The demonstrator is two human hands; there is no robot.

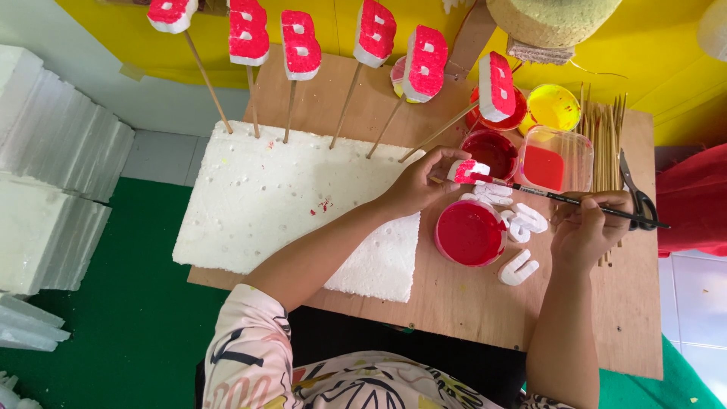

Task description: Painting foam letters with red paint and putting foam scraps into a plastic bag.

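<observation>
My left hand point(419, 182) pinches a small white foam letter point(463, 170), part of it coated in red paint, above a round tub of red paint point(469, 233). My right hand point(589, 227) holds a thin black paintbrush point(560, 198) whose red tip touches that letter. Several unpainted white foam letters point(518, 268) lie on the wooden board point(469, 303) between my hands. Several red-painted foam letters on wooden skewers point(301, 45) stand stuck in a white foam slab point(265, 197) at the left.
More paint tubs sit behind: dark red point(492, 150), yellow point(554, 107) and a clear box of red point(553, 160). A bundle of skewers point(602, 144) and scissors point(636, 198) lie at the right. Stacked foam sheets point(45, 174) stand on the green floor at left.
</observation>
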